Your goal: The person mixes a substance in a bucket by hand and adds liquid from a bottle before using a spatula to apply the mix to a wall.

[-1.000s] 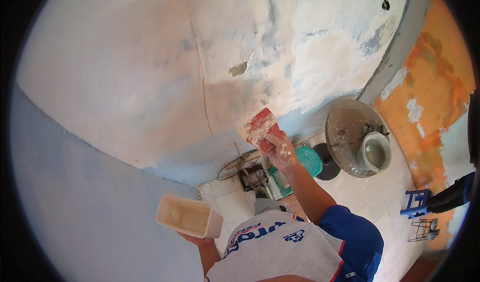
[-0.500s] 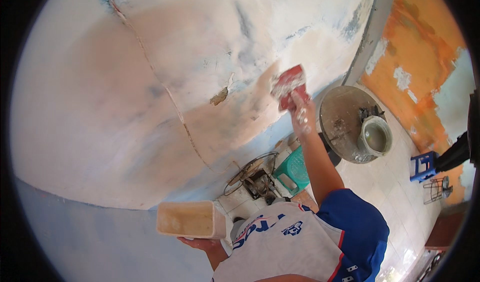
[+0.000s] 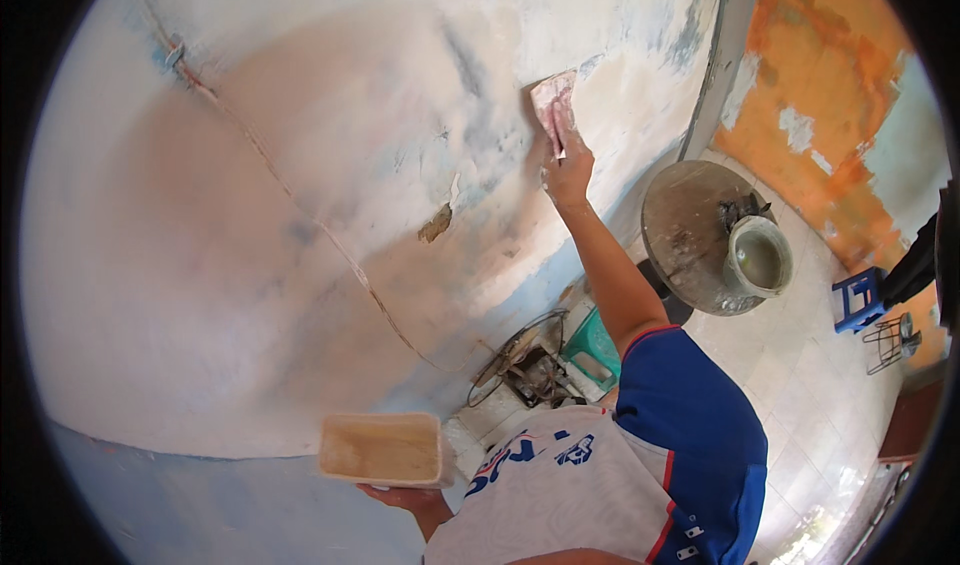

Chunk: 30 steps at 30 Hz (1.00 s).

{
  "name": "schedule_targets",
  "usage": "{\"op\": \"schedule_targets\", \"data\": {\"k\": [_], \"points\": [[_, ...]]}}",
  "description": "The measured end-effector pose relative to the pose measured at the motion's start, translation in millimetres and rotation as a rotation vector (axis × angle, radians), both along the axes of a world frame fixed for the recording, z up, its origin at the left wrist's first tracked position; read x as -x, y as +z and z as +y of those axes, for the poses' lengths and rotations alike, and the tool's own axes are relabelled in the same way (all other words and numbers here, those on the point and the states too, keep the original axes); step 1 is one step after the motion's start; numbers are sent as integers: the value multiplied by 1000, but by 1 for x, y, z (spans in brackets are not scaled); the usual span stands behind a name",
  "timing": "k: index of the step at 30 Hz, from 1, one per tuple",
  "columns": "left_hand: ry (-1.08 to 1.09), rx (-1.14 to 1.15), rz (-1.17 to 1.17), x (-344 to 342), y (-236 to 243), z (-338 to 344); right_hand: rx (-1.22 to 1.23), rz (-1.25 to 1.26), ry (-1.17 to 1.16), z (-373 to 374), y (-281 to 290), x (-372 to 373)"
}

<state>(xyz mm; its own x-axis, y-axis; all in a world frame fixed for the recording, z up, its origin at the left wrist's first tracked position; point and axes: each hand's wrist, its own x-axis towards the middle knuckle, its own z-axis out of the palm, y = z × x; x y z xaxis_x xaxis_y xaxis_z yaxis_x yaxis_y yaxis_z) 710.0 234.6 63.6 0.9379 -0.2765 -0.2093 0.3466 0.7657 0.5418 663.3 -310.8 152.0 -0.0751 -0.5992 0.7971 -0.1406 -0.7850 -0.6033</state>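
My right hand [image 3: 570, 173] is closed around a putty-smeared red spreader [image 3: 554, 101], its broad edge up against the pale, patchy wall [image 3: 370, 95]. Below and left of it, a chipped brown hole [image 3: 436, 224] shows in the plaster. Low down, my left hand [image 3: 408, 495] supports a rectangular plastic tub [image 3: 446, 453] from underneath. The tub's open top faces up, and its inside looks tan; how much putty it holds is hard to tell. Most of the left fingers are hidden beneath the tub.
A thin cable [image 3: 345, 253] runs diagonally along the wall. To the right stands a round table [image 3: 685, 240] bearing a bucket [image 3: 760, 257]. Near the wall's foot are a green stool [image 3: 590, 350] and a tangle of wire [image 3: 520, 360]. Farther right sits a blue stool [image 3: 856, 300].
My right hand has moved up and left with the spreader, which now stands more upright against the wall. The tub in my left hand has hardly shifted. The view has turned slightly.
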Motion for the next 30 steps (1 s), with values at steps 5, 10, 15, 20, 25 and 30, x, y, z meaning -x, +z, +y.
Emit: {"op": "schedule_targets", "data": {"k": [5,10,15,20,25,30], "points": [[22,-131,-104,7,-6,-21,39,114,66,16,-8,1],[-99,-117,-54,22,23,-47,234,16,133,27,-2,36],[-134,-160,108,25,11,-36,-36,-59,21,-21,4,35],[0,-135,87,45,9,-54,253,153,361,58,-20,18],[68,-152,88,55,23,-58,-277,47,299,8,0,35],[22,-132,80,46,5,-44,182,173,111,30,-12,3]]}}
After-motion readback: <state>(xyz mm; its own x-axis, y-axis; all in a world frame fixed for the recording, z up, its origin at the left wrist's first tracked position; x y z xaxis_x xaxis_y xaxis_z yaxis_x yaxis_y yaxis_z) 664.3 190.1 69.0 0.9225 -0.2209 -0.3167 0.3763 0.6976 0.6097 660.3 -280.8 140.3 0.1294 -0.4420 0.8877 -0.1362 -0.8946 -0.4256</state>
